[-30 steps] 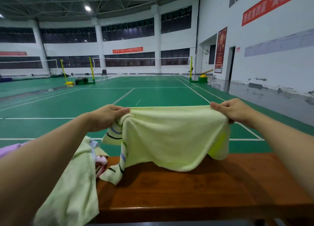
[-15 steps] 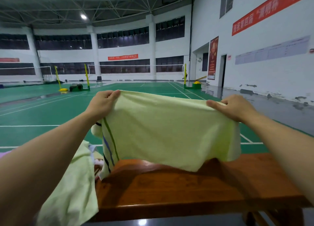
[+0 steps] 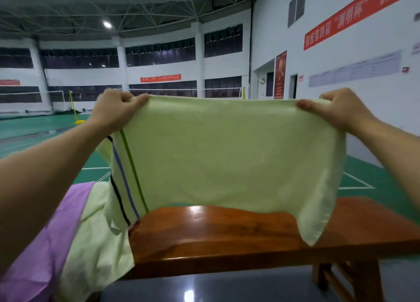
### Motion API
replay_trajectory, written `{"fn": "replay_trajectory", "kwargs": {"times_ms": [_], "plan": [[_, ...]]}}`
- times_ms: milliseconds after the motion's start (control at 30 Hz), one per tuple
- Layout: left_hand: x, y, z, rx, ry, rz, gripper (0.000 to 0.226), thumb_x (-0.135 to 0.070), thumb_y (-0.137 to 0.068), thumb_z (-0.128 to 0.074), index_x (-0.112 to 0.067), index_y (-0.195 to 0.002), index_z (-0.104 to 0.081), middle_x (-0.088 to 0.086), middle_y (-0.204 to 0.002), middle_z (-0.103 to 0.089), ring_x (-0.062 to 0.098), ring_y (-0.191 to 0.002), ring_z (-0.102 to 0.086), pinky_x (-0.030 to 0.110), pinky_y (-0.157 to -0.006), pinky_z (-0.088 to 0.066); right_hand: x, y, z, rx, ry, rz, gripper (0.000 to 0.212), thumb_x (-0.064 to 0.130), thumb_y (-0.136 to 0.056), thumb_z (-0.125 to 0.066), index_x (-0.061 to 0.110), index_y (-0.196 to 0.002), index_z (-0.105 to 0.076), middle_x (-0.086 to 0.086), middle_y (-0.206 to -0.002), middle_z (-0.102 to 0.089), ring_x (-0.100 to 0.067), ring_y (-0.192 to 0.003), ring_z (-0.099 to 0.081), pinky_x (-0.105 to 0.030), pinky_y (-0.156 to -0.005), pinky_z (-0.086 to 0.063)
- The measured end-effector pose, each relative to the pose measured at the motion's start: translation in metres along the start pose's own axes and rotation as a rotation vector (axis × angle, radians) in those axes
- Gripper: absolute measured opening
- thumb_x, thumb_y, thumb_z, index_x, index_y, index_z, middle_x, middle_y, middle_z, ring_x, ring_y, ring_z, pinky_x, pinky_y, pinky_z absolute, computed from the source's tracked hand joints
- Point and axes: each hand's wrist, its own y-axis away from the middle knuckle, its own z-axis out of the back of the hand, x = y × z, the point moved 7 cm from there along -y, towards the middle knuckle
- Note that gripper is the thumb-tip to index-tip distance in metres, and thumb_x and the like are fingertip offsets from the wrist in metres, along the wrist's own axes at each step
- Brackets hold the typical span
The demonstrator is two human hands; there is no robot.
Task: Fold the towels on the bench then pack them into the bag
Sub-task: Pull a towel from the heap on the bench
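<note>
Head view, one moment. Pale green towel (image 3: 227,161) is held up in the air, spread wide between both hands, above the wooden table (image 3: 227,238). Left hand (image 3: 116,111) pinches the top left corner, fingers curled over the hem; right hand (image 3: 336,111) pinches the top right corner the same way. Top edge is pulled taut and roughly level. Lower edge hangs free; it appears just clear of the table top, though contact at the left end cannot be settled from this angle. Striped border (green, blue, black) runs down the left side of the towel.

Judgement: holding by two adjacent corners lets the cloth hang flat and shed its creases, and squares the edges before a first fold. This reads as the opening-out step, with no fold in this towel yet.

At the near left of the table lies a second pale green towel (image 3: 97,251), unfolded, draped over the near edge. Just left of it is a purple cloth (image 3: 45,240), also loose; whether that is another towel or something else cannot be told.

Containers: no bag is visible in this view, so nothing can be said of its contents. Packing looks some way off, with at least one more towel still unfolded.

Background: green court floor (image 3: 34,129), white walls, red banners.
</note>
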Motion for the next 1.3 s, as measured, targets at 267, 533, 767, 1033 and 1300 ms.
{"fn": "replay_trajectory", "kwargs": {"times_ms": [267,533,767,1033,1300], "plan": [[0.016,0.007,-0.022,0.166,-0.101,0.014,0.052,-0.062,-0.091,-0.062,-0.015,-0.071,-0.070,0.011,-0.065,-0.062,0.023,-0.059,-0.056,0.030,-0.058,-0.043,-0.027,0.007,-0.024,0.180,0.165,0.016,0.093,0.099,-0.051,-0.044,0.008,-0.060,-0.057,-0.012,-0.063,-0.056,-0.028,-0.061,-0.054,-0.033,-0.058,-0.038],[0.108,0.024,-0.158,0.483,-0.387,0.135,0.057,-0.065,-0.093,-0.054,-0.014,-0.068,-0.061,0.006,-0.068,-0.059,0.024,-0.068,-0.057,0.030,-0.057,-0.037,-0.103,0.016,-0.174,0.475,0.674,-0.010,0.110,0.112,-0.045,-0.002,0.023,-0.076,-0.060,0.001,-0.081,-0.063,-0.022,-0.078,-0.061,-0.031,-0.071,-0.052],[0.204,0.038,-0.260,0.505,-0.536,0.152,0.054,-0.065,-0.098,-0.042,-0.018,-0.075,-0.057,0.001,-0.072,-0.056,0.028,-0.079,-0.056,0.038,-0.082,-0.041,-0.171,0.027,-0.300,0.527,0.699,-0.128,0.088,0.096,-0.075,-0.030,0.019,-0.104,-0.061,-0.008,-0.105,-0.069,-0.030,-0.096,-0.064,-0.037,-0.070,-0.043],[0.270,0.073,-0.326,0.716,-0.615,0.288,0.050,-0.066,-0.098,-0.040,-0.022,-0.100,-0.063,0.005,-0.106,-0.068,0.028,-0.107,-0.061,0.043,-0.098,-0.037,-0.197,0.054,-0.373,0.592,0.662,-0.202,0.067,0.077,-0.092,-0.040,0.016,-0.104,-0.064,-0.011,-0.107,-0.067,-0.032,-0.104,-0.058,-0.040,-0.083,-0.045],[0.167,0.117,-0.340,0.637,-0.105,0.030,0.031,-0.053,-0.097,-0.055,-0.026,-0.109,-0.066,-0.005,-0.107,-0.059,0.017,-0.106,-0.057,0.036,-0.097,-0.044,-0.171,0.085,-0.368,0.386,0.246,-0.252,0.043,0.054,-0.102,-0.043,0.018,-0.113,-0.064,-0.006,-0.121,-0.064,-0.028,-0.114,-0.056,-0.043,-0.097,-0.041]]}}
